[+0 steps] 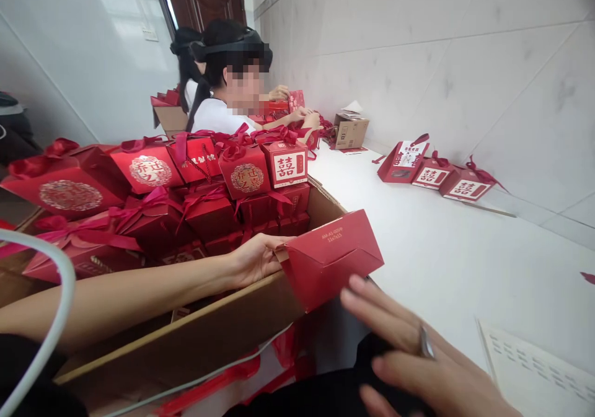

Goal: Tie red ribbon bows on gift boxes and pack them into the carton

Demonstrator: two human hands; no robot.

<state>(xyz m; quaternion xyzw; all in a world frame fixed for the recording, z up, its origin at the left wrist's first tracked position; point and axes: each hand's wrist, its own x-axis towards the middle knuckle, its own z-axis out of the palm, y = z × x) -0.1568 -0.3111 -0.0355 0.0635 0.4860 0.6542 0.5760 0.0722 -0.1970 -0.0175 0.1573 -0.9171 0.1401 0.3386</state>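
My left hand (255, 257) reaches over the edge of a cardboard carton (195, 336) and grips one end of a red gift box (332, 257) held bottom-up, its folded base showing. My right hand (418, 358) hovers just below and right of that box, fingers stretched out and apart, a ring on one finger, holding nothing. The carton is piled with several red ribboned gift boxes (246, 172).
A white table (446, 250) runs along a tiled wall. Three red gift boxes (432, 169) stand at its far right. A person (232, 95) in white sits beyond the carton handling red boxes, a second behind. A small brown box (349, 131) and a printed sheet (534, 367) lie on the table.
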